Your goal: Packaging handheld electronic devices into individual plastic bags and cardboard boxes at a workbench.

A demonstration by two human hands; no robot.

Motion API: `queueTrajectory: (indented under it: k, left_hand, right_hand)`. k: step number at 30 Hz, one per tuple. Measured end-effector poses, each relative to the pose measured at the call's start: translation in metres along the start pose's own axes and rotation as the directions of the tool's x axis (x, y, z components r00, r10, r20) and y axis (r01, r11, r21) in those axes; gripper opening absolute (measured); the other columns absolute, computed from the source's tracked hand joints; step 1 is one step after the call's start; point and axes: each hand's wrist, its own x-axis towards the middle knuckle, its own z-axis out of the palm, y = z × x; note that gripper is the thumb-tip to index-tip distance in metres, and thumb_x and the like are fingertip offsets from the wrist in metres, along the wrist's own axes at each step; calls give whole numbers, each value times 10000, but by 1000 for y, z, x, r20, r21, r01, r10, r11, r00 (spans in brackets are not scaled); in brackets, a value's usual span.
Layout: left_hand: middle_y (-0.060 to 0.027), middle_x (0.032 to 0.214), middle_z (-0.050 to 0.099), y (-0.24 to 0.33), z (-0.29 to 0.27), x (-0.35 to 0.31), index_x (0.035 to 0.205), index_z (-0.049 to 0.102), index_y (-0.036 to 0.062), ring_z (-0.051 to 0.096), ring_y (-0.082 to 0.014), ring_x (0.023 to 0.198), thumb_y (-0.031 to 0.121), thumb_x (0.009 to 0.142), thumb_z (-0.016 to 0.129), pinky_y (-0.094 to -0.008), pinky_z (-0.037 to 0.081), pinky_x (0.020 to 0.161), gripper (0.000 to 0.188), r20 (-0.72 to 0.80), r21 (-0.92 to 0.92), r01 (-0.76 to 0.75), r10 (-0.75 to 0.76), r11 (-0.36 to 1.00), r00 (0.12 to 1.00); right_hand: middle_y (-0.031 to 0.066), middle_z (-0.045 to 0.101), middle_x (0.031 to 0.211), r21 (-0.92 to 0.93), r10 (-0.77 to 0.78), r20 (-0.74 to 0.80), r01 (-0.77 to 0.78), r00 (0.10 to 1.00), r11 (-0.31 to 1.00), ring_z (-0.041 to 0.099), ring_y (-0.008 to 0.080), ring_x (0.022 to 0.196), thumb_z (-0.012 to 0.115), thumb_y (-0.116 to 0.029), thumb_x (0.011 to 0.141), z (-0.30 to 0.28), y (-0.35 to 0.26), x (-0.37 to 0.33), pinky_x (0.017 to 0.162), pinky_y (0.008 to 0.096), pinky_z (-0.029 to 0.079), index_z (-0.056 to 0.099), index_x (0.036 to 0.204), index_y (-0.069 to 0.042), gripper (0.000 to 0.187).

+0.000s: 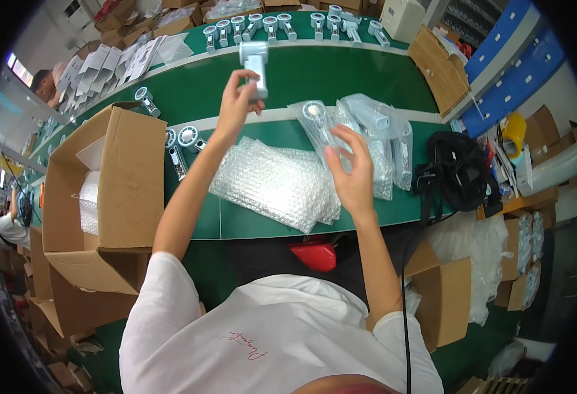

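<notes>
My left hand [237,98] is raised over the green bench, its fingers closed round the handle of a pale, slightly blurred handheld fan [254,60]. Lower and to the right, my right hand [353,167] has thumb and fingers apart, beside a handheld fan in a clear bubble bag [313,113]. Its fingertips overlap the bag's edge; whether they touch it I cannot tell. Between my forearms lies a stack of flat bubble bags [269,184]. More bagged fans [374,121] lie just right of my right hand.
An open cardboard box [131,177] stands left of my left arm, with unwrapped fans [188,136] beside it. Several fans [270,26] line the bench's far side. A black bag [459,171] sits at the right end. Another open carton [449,302] is below right.
</notes>
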Motion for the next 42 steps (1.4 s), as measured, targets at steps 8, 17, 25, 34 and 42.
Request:
queueTrajectory:
  k: [8, 17, 25, 34, 42]
  left_hand:
    - [-136, 1045, 553, 7, 72, -163, 1152, 519, 51, 570, -196, 797, 82, 919, 647, -317, 498, 711, 267, 225, 374, -365, 298, 853, 928]
    - [-133, 1008, 538, -39, 78, -185, 1051, 573, 41, 553, -284, 889, 52, 816, 690, -364, 467, 808, 262, 360, 792, -370, 117, 486, 926]
    - [-124, 980, 579, -57, 66, -162, 1025, 601, 35, 578, -288, 857, 13, 784, 678, -347, 484, 782, 254, 285, 807, -329, 166, 490, 944]
    - [-102, 791, 671, -49, 57, -135, 883, 679, -13, 596, -237, 645, 2, 764, 679, -318, 503, 623, 120, 177, 769, -145, 11, 623, 984]
    - [-69, 855, 700, -59, 40, -125, 982, 709, -35, 612, -96, 702, -41, 798, 661, -212, 508, 669, 190, 94, 485, 131, -200, 865, 975]
  right_hand:
    - [174, 604, 1150, 713, 164, 109, -192, 980, 674, 643, 218, 934, 595, -133, 977, 23, -18, -31, 826, 320, 536, 324, 1475, -68, 571]
    - [140, 626, 1044, 639, 293, 88, -280, 952, 717, 622, 163, 798, 603, -106, 965, -6, 3, -50, 668, 261, 526, 328, 1470, -61, 577]
    - [130, 634, 994, 562, 303, 105, -307, 947, 768, 606, 150, 745, 615, -61, 932, -22, 19, -68, 619, 261, 516, 365, 1430, -56, 556]
    - [133, 635, 1010, 561, 378, 212, -429, 901, 708, 615, 155, 776, 623, -43, 907, -16, 46, -79, 600, 240, 518, 433, 1352, -30, 484]
    - [151, 659, 1042, 744, 358, 258, -421, 897, 519, 659, 173, 773, 630, -91, 943, -2, 45, -76, 532, 228, 504, 560, 1203, 3, 285]
